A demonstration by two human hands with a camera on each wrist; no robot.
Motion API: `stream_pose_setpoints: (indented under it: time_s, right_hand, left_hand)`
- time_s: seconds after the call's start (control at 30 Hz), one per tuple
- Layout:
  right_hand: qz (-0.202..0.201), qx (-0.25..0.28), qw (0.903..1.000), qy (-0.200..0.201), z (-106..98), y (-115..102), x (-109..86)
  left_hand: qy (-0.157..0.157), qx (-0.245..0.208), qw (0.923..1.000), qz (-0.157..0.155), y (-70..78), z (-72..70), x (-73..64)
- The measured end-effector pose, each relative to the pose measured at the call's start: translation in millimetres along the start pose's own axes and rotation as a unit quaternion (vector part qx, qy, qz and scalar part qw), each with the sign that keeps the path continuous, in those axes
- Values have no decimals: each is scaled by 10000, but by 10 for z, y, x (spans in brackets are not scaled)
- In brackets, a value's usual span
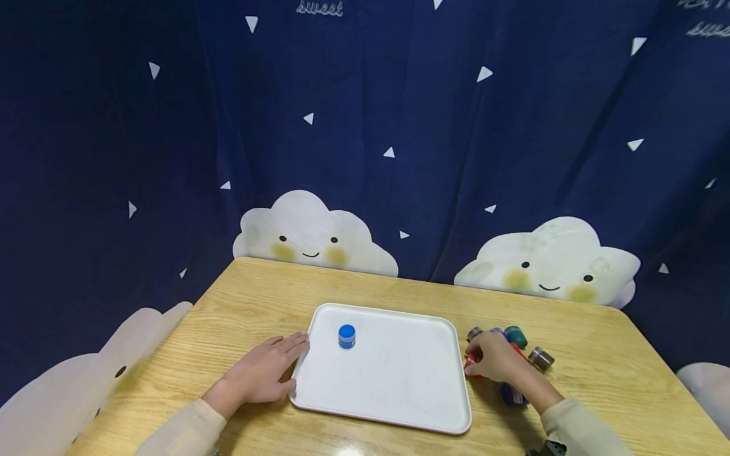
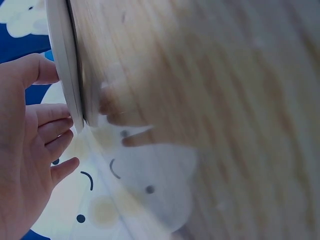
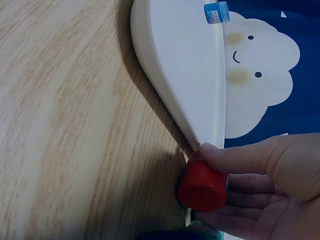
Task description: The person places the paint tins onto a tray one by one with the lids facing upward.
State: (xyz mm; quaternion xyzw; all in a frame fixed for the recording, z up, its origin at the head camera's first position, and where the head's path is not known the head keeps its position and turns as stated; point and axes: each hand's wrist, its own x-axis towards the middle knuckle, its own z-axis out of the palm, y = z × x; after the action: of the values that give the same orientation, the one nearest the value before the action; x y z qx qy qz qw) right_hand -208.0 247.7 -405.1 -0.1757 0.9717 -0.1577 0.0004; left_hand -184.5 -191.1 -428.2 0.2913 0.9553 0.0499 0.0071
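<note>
While I am watching from the head view, the white tray [image 1: 393, 380] is lying flat near the middle of the wooden counter [image 1: 239, 304], and I am taking it as my landmark. My left hand [image 1: 268, 373] is resting flat on the counter at the tray's left edge, its grip spread apart with straight fingers [image 2: 50, 127] touching the tray's rim [image 2: 65, 75]; it is clasping nothing. My right hand [image 1: 493, 358] is sitting just off the tray's right edge, its grip clamped on a small red jar [image 3: 202, 186], thumb on top and fingers curling beneath, as the right wrist view is showing plainly. That red jar is lying against the counter, right beside the tray's near right corner and seemingly touching its rim.

Inside the tray, toward its far left corner, a blue jar [image 1: 346, 335] is standing upright and alone. To the right of the tray, around my right hand, more small jars are clustering: a green-capped one [image 1: 516, 335], a brown-capped one [image 1: 540, 358] farther right, and a dark blue one [image 1: 513, 396] lying nearer to me, partly hidden under my wrist. Beyond the tray's far side, a navy curtain with smiling clouds [image 1: 313, 234] is hanging behind the counter.
</note>
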Motion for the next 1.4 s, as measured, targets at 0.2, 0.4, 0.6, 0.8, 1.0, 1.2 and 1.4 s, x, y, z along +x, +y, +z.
stream_pose_setpoints:
  time_s: [0.2, 0.4, 0.6, 0.8, 1.0, 1.2, 1.4]
  right_hand:
    - [134, 92, 9998, -152, -58, -17, 21]
    - [87, 209, 9996, -185, -122, -62, 52]
    - [-46, 394, 9989, -235, -144, -129, 107]
    - [-697, 662, 9945, -422, -127, -154, 200]
    - [-1221, 1128, 9827, -813, -83, -157, 321]
    - [-1289, 1539, 9742, -1027, -33, -209, 433]
    - [-1113, 1874, 9693, -1134, 22, -283, 550]
  left_hand:
    - [-14, 48, 10000, 7, 3, -8, 2]
    - [-2, 40, 10000, 12, 11, -10, -5]
    - [-17, 54, 10000, -6, 11, -2, -5]
    - [-31, 114, 9999, -12, 10, 3, 1]
    - [-57, 55, 10000, -10, 31, -16, -9]
    - [-60, 35, 10000, -21, 22, -2, -9]
    - [-61, 61, 10000, -17, 6, 13, 0]
